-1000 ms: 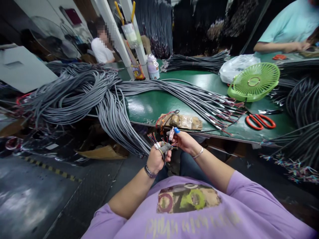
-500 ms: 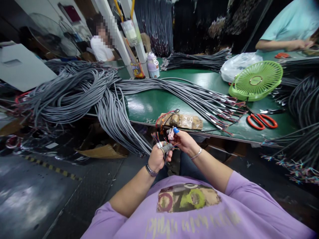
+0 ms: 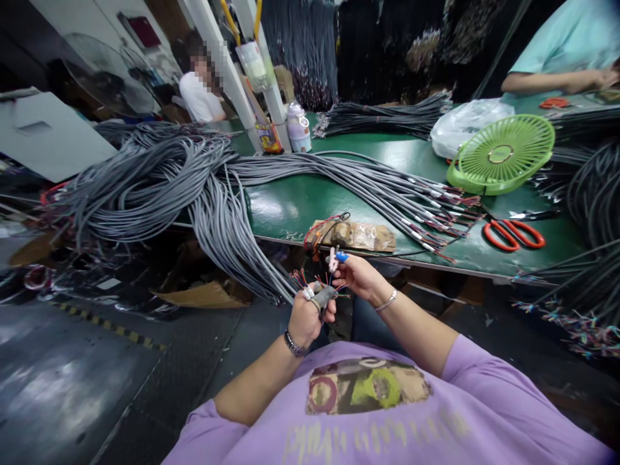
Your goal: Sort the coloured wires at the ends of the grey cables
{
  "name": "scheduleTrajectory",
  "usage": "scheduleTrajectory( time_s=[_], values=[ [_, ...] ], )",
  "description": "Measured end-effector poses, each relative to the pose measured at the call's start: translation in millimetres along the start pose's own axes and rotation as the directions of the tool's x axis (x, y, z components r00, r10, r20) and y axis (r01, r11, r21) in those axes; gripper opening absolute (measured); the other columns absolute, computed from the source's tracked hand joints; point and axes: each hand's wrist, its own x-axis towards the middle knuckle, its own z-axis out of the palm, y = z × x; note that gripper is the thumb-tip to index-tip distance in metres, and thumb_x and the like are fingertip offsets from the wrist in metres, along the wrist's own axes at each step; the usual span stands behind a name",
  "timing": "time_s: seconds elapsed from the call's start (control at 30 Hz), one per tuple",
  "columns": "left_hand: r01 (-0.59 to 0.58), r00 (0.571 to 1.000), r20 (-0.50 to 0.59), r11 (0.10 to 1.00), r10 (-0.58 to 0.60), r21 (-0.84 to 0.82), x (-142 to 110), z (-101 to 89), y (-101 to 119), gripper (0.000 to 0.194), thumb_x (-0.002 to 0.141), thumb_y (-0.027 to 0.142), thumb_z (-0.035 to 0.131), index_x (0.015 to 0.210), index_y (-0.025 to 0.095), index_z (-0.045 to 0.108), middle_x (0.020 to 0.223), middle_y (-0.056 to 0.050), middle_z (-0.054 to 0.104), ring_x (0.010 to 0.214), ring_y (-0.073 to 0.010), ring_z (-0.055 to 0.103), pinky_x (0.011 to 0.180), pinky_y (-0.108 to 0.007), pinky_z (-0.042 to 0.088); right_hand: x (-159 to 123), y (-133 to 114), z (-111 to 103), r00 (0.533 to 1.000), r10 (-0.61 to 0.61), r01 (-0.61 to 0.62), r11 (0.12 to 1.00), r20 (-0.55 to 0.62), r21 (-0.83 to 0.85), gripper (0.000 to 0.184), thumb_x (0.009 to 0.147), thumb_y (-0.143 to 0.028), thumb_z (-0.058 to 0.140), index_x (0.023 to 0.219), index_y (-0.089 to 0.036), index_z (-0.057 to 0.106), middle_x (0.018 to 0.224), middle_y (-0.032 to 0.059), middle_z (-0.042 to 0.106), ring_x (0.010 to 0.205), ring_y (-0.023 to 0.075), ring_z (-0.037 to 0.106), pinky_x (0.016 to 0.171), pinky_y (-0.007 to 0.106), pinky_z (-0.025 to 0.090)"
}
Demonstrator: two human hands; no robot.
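My left hand (image 3: 305,320) is closed around the ends of grey cables with white sleeves (image 3: 308,293). Its thumb wears a grey cover (image 3: 325,296). Thin coloured wires (image 3: 299,279) fan out of the cable ends beside it. My right hand (image 3: 362,276) is closed just above and to the right, its fingers pinched at thin coloured wires (image 3: 343,288) coming from the left hand. One of its fingertips wears a blue cover (image 3: 341,256), and a whitish-pink wrapping sits beside that. The pinch point itself is partly hidden.
Grey cable bundles (image 3: 145,181) lie across the green table (image 3: 281,206) and hang over its edge. Near the edge is a cardboard piece with a lump (image 3: 363,236). Orange-handled scissors (image 3: 514,234), a green fan (image 3: 501,155) and a bottle (image 3: 298,128) stand about. Two people sit beyond.
The right hand's fingers have shifted slightly down against the wires, and the wires by the left hand have spread lower and leftward. The whole view has moved a little.
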Motion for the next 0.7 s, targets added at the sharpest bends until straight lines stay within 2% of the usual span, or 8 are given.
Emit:
scheduleTrajectory(
  time_s=[0.1,0.27,0.43,0.47,0.6,0.7],
  values=[
    [-0.025,0.998,-0.058,0.999,0.024,-0.021,1.1,3.0,-1.0,0.028,0.067,0.039,0.071,0.07,0.016,0.054,0.047,0.004,0.058,0.033,-0.0072,0.048,0.032,-0.017,0.033,-0.5,1.4,0.5,0.999,-0.033,0.033,0.999,0.004,-0.016,0.021,0.082,-0.036,0.063,0.079,-0.015,0.064,0.066,0.0001,0.06,0.052,0.0082,0.051,0.052,0.022,0.052],
    [-0.037,0.996,-0.082,0.999,0.035,-0.021,5.5,9.5,0.8,0.031,0.066,0.042,0.071,0.07,0.017,0.053,0.047,0.004,0.057,0.033,-0.0069,0.047,0.032,-0.016,0.031,3.2,6.8,-0.9,0.998,-0.06,0.06,0.998,-0.026,0.018,0.037,0.081,-0.051,0.059,0.082,-0.015,0.065,0.068,0.0019,0.061,0.053,0.009,0.051,0.051,0.023,0.05],
    [-0.026,0.995,-0.092,1.0,0.027,0.004,7.1,13.9,2.7,0.034,0.064,0.044,0.072,0.068,0.017,0.052,0.047,0.004,0.058,0.033,-0.0071,0.047,0.032,-0.017,0.029,9.5,13.9,-1.1,0.971,-0.218,0.21,0.974,-0.095,-0.086,0.045,0.076,-0.061,0.06,0.08,-0.016,0.064,0.068,0.0025,0.063,0.056,0.0103,0.052,0.054,0.022,0.046],
    [-0.027,0.995,-0.092,1.0,0.028,0.006,7.4,14.3,2.7,0.034,0.064,0.044,0.072,0.068,0.017,0.052,0.047,0.004,0.058,0.033,-0.0072,0.048,0.032,-0.017,0.029,10.5,14.3,-0.3,0.974,-0.207,0.2,0.977,-0.094,-0.074,0.046,0.076,-0.061,0.06,0.078,-0.016,0.063,0.069,0.0032,0.064,0.057,0.0108,0.053,0.055,0.022,0.047],
    [-0.032,0.996,-0.083,0.999,0.032,-0.005,9.1,14.0,0.5,0.033,0.066,0.043,0.071,0.069,0.017,0.052,0.047,0.004,0.058,0.033,-0.0072,0.048,0.032,-0.017,0.029,13.2,12.4,4.9,0.998,-0.04,0.045,0.995,-0.056,0.091,0.044,0.079,-0.059,0.058,0.078,-0.015,0.063,0.073,0.0052,0.066,0.059,0.0121,0.056,0.056,0.024,0.049],
    [-0.029,0.996,-0.08,1.0,0.028,-0.007,10.3,12.3,-3.1,0.033,0.066,0.043,0.071,0.067,0.017,0.051,0.047,0.004,0.058,0.033,-0.0069,0.048,0.032,-0.016,0.029,14.4,11.0,8.9,0.997,0.003,0.01,0.983,-0.072,0.183,0.041,0.082,-0.056,0.057,0.077,-0.015,0.063,0.068,0.0034,0.064,0.055,0.0114,0.055,0.054,0.023,0.048]
  ],
)
